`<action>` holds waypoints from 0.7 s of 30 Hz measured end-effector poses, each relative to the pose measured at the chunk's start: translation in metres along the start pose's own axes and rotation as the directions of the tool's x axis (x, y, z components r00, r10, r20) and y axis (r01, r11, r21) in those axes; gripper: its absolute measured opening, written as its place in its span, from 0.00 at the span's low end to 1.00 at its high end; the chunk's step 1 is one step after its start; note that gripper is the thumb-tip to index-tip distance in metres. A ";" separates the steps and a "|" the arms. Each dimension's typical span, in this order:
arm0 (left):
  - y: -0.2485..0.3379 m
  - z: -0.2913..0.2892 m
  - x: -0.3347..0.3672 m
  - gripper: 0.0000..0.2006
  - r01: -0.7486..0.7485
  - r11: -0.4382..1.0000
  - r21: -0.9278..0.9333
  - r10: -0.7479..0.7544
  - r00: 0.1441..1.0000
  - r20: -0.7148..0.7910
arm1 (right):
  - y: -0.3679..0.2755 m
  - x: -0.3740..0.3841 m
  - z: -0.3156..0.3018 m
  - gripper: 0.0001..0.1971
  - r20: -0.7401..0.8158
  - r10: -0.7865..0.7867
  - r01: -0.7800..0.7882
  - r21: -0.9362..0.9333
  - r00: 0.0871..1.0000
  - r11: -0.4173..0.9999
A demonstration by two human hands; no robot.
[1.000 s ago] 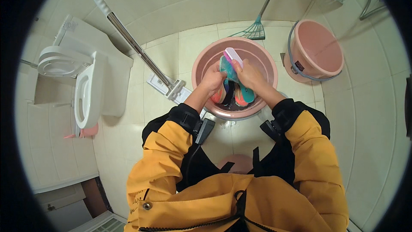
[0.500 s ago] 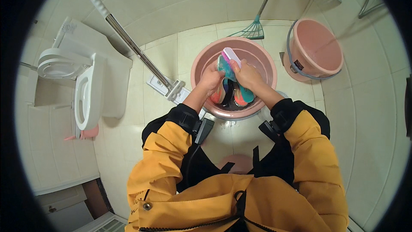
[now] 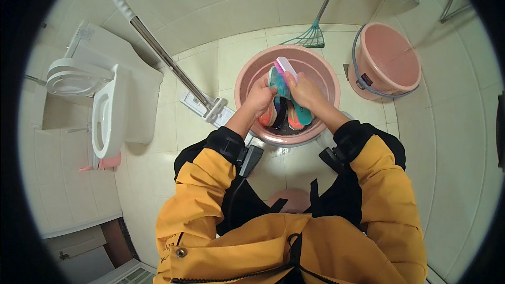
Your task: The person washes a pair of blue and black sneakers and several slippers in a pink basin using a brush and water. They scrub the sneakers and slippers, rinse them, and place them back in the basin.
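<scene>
Over a pink basin [image 3: 243,81], my right hand [image 3: 306,93] is closed on a scrub brush with a pale lavender back [image 3: 285,66] and pink bristles. The bristles are against a mottled teal-blue flat piece [image 3: 279,81], which looks like an insole. My left hand [image 3: 260,96] grips that piece from its left side, fingers wrapped round it. A flat teal end [image 3: 303,114] shows below my right hand; I cannot tell what it belongs to. Orange and black shoes [image 3: 268,115] lie in the basin, partly hidden by my hands, with dark water around them.
A pink bucket [image 3: 386,58] with a grey handle stands right of the basin. Behind is a green broom [image 3: 310,37]. A flat mop [image 3: 210,110] with a metal pole leans at the left, near a white toilet [image 3: 121,105]. A pink stool [image 3: 291,200] shows partly beneath me.
The brush and the teal-blue piece have shifted very slightly in my hands. Both hands keep their grip over the basin.
</scene>
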State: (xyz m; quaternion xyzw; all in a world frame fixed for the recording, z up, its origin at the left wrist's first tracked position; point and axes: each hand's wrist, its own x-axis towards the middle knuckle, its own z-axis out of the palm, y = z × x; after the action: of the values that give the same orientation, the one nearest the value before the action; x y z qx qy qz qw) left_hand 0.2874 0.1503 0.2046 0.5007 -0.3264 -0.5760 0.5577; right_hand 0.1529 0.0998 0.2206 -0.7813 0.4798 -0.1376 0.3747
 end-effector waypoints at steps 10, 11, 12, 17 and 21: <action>0.005 0.006 -0.005 0.20 0.021 0.999 -0.044 -0.021 1.000 -0.003 | -0.001 0.000 -0.002 0.34 0.160 -0.039 0.043 -0.019 0.986 0.999; 0.005 0.006 -0.005 0.19 0.031 0.998 -0.063 -0.030 0.999 0.019 | -0.002 0.000 -0.002 0.34 0.230 -0.086 0.095 -0.029 0.969 0.995; 0.005 0.005 -0.004 0.18 0.032 0.996 -0.089 -0.032 0.999 0.001 | -0.002 0.000 -0.002 0.34 0.117 -0.035 0.039 -0.030 0.993 0.999; 0.003 0.002 -0.001 0.18 0.052 0.998 -0.039 -0.052 0.999 0.015 | -0.005 -0.003 -0.002 0.33 0.108 0.000 0.004 -0.039 0.994 0.999; 0.001 0.001 0.000 0.19 -0.011 0.998 -0.060 0.013 1.000 0.023 | -0.003 -0.003 -0.002 0.34 -0.002 0.006 -0.007 -0.041 1.000 0.999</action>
State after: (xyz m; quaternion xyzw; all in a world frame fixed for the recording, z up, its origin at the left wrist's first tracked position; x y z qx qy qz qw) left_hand 0.2866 0.1501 0.2063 0.4751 -0.3186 -0.5880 0.5719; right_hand 0.1522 0.1026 0.2243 -0.7872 0.4853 -0.1271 0.3587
